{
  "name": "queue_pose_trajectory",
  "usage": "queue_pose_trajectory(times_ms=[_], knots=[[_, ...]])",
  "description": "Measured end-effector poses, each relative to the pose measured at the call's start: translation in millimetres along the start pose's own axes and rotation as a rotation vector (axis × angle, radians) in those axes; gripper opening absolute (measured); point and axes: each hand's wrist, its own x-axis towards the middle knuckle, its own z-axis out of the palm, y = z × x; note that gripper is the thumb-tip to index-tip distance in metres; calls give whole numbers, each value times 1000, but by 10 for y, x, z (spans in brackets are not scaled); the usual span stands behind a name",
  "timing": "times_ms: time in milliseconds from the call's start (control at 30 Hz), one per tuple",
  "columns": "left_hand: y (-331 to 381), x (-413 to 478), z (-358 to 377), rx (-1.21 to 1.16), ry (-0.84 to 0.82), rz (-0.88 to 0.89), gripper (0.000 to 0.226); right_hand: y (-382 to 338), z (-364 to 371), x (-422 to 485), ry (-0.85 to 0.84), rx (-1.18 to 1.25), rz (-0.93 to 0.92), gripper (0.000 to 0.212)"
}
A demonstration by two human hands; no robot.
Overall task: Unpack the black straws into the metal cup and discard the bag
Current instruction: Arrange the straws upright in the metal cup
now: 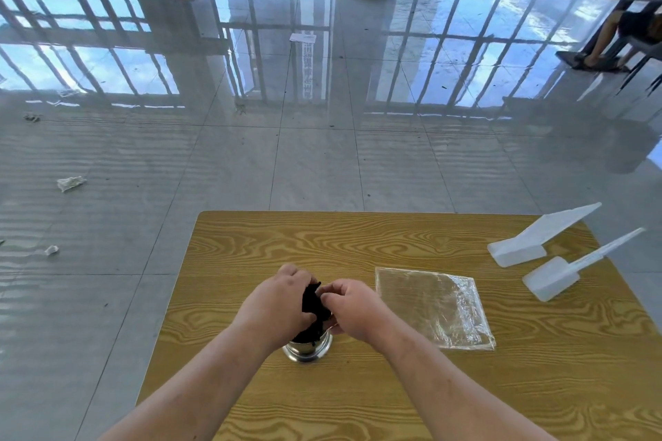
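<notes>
A bundle of black straws stands upright in the metal cup near the middle of the wooden table. My left hand wraps the bundle from the left. My right hand pinches the straw tops from the right. Both hands hide most of the cup, so only its shiny lower part shows. The clear plastic bag lies flat and empty on the table to the right of my hands.
Two white plastic scoop-like pieces lie at the table's right far corner. Crumpled scraps litter the glossy tiled floor on the left. A seated person's legs show at the far right.
</notes>
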Motion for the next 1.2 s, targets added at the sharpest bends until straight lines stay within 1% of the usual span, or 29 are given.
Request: queue_pose_trajectory(times_ms=[100, 167, 200, 333, 567, 667, 867, 1000, 1100, 1167, 1200], knots=[[47, 44, 48, 187, -37, 102, 34, -1, 14, 5, -35, 41, -18, 25], [56, 61, 83, 272, -30, 179, 24, -12, 0, -2, -36, 66, -26, 29], [57, 65, 86, 275, -13, 191, 21, -17, -14, -12, -30, 79, -29, 30], [47, 76, 33, 207, 58, 147, 7, -13, -94, -59, -10, 129, -32, 30], [59, 49, -85, 150, 95, 126, 15, -18, -154, -132, 52, 96, -39, 19], [72, 48, -140, 113, 107, 124, 15, -24, -149, -136, 72, 110, -39, 16], [134, 16, -356, 43, 120, 95, 8, -30, -163, -146, 97, 106, -79, 16], [209, -47, -712, -8, 181, 83, 18, -20, -198, -154, 166, 108, -95, 19], [274, -108, -1111, -65, 270, 77, 13, -10, -256, -164, 223, 135, -118, 20], [270, -135, -1357, -202, 361, 89, 11, -19, -301, -170, 267, 138, -119, 25], [259, -142, -1451, -314, 405, 104, 11, -20, -325, -171, 285, 145, -109, 28]])
